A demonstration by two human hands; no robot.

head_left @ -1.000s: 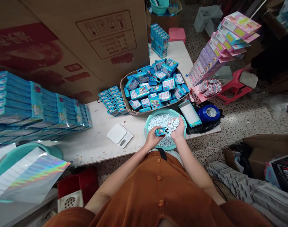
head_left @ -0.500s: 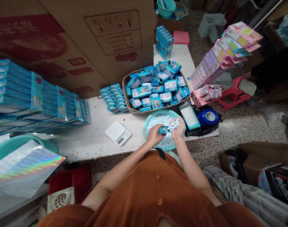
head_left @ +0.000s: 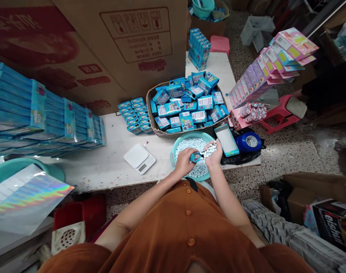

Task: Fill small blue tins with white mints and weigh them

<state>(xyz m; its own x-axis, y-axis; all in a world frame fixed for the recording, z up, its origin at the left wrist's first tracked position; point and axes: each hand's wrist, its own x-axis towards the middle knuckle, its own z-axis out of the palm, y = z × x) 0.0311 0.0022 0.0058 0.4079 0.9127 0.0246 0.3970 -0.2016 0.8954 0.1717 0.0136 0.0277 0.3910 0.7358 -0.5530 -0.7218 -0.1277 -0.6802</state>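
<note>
A white kitchen scale sits on the worktop, left of centre. Blue tape rests on a black plastic bag to the right.

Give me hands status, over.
Left hand gripping small blue box; right hand holding white pellets; both over teal basin. Nothing blocking.

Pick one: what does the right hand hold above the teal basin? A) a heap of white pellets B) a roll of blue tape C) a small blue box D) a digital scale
A: the right hand cups white pellets above the teal basin, while the left hand holds the small blue box.
</note>
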